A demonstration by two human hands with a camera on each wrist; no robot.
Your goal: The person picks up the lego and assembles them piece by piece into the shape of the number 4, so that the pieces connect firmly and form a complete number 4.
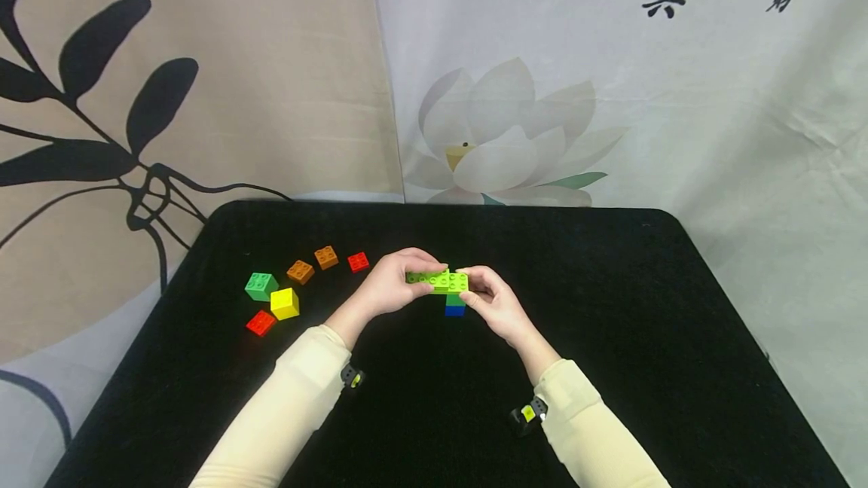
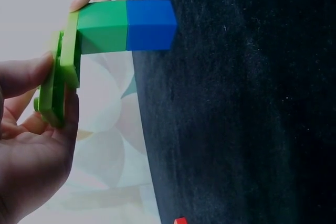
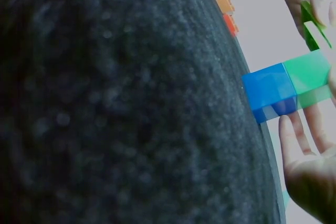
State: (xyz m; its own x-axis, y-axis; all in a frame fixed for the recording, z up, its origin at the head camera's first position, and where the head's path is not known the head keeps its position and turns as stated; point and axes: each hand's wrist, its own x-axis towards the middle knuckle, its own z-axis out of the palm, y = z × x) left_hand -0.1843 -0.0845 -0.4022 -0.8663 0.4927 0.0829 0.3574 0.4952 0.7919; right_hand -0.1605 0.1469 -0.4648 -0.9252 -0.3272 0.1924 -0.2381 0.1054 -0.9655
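Note:
Over the table, my left hand (image 1: 389, 283) pinches a lime-green flat building brick (image 2: 51, 90) between thumb and fingers. That brick overlaps a second lime-green flat brick (image 2: 70, 51), offset to the left; whether their studs are fully pressed together I cannot tell. Beneath the second flat brick hangs a green block (image 2: 105, 27), joined to a blue block (image 2: 151, 24) at the bottom. At the stack's right end, my right hand (image 1: 498, 307) grips the second flat brick with thumb and fingers. Its other fingers spread beside the green and blue blocks in the right wrist view.
Loose bricks lie left on the black table (image 1: 610, 367): a green one (image 1: 261, 287), a yellow one (image 1: 285, 303), a red one (image 1: 261, 323), two orange ones (image 1: 301, 272) and another red one (image 1: 358, 261). A printed cloth (image 1: 305, 96) hangs behind.

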